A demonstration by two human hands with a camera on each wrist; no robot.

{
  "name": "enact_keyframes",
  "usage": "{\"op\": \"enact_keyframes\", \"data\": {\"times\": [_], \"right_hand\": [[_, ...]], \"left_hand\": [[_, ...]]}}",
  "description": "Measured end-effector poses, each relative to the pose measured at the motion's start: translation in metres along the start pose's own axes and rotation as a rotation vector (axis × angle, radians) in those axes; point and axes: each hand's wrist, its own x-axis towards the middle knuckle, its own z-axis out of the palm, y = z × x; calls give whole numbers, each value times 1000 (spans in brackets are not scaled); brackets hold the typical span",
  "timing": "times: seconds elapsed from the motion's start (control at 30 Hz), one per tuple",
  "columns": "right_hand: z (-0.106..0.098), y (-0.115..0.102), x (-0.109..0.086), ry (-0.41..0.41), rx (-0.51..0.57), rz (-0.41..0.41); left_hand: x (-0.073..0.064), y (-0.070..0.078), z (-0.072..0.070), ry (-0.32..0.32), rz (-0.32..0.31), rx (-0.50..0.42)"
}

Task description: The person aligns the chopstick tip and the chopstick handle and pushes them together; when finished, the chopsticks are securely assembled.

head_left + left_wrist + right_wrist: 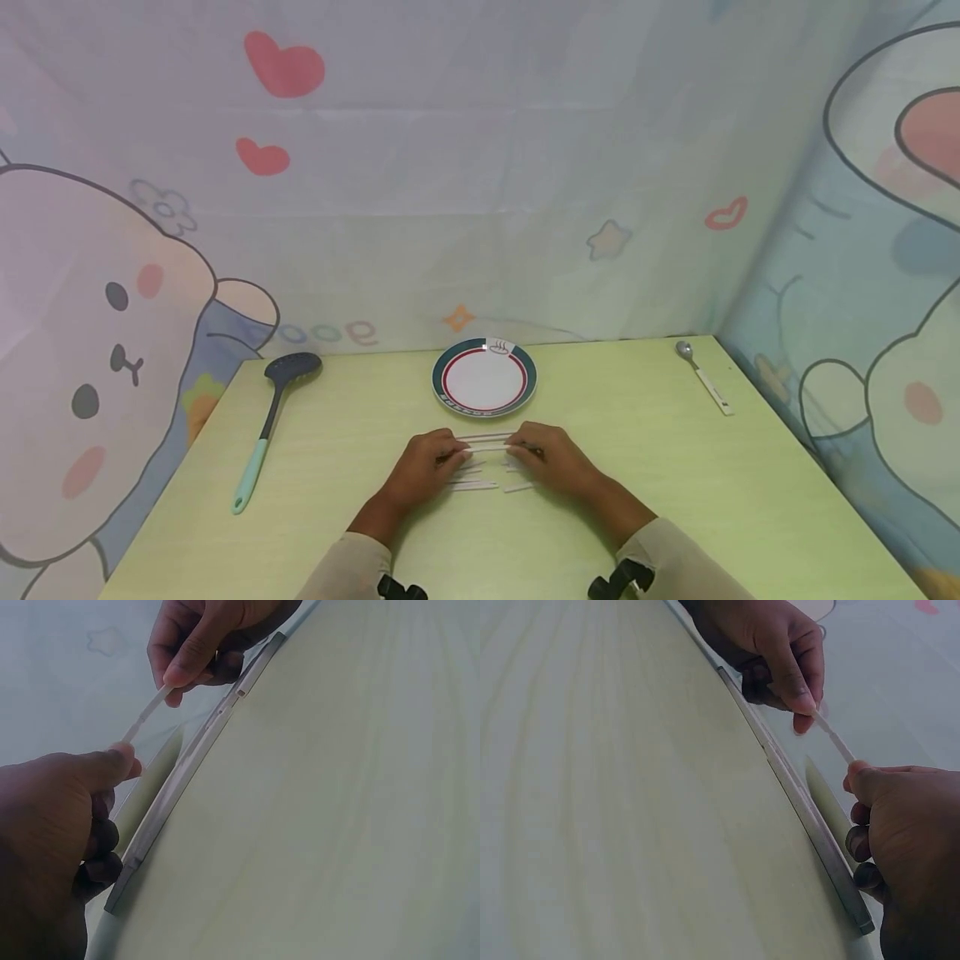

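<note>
Between the two hands is a thin white stick [487, 448], held above the tabletop. My left hand [422, 468] pinches one end between thumb and forefinger, and my right hand [558, 460] pinches the other end in the same way. In the left wrist view the stick [144, 718] narrows part way along; the right wrist view shows the same step in the stick [835, 738]. The other fingers of both hands are curled under. Several more white sticks [474, 487] lie on the table below and around the hands, some partly hidden by them.
A white plate [483, 380] with a dark rim and red ring stands just beyond the hands. At the left lies a slotted turner or skimmer [274, 408] with a mint handle. A small spoon [703, 378] lies at the far right. Cartoon-printed cloth hangs behind the table.
</note>
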Motion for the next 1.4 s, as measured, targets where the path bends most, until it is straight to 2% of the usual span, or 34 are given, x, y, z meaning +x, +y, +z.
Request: {"op": "enact_keyframes", "data": {"times": [0.13,0.27,0.4,0.5,0.73,0.87,1.07,1.23,1.4], "right_hand": [[-1,-2,1,3,6,2],[-2,-5,2,-4,22,22],[-2,-8,2,-17,47,60],[-1,-8,3,-24,48,70],[-1,-9,3,-13,46,42],[1,-8,3,0,46,23],[1,-12,3,17,95,-3],[5,-16,3,38,137,20],[7,-15,5,23,91,38]], "left_hand": [[0,-2,1,26,6,-75],[0,-1,0,11,-75,-175],[0,1,0,-1,-142,-233],[0,2,0,-11,-167,-248],[2,5,1,-21,-190,-252],[3,7,1,-33,-213,-288],[5,9,2,-37,-203,-311],[6,12,2,-38,-199,-321],[4,12,1,-19,-235,-333]]}}
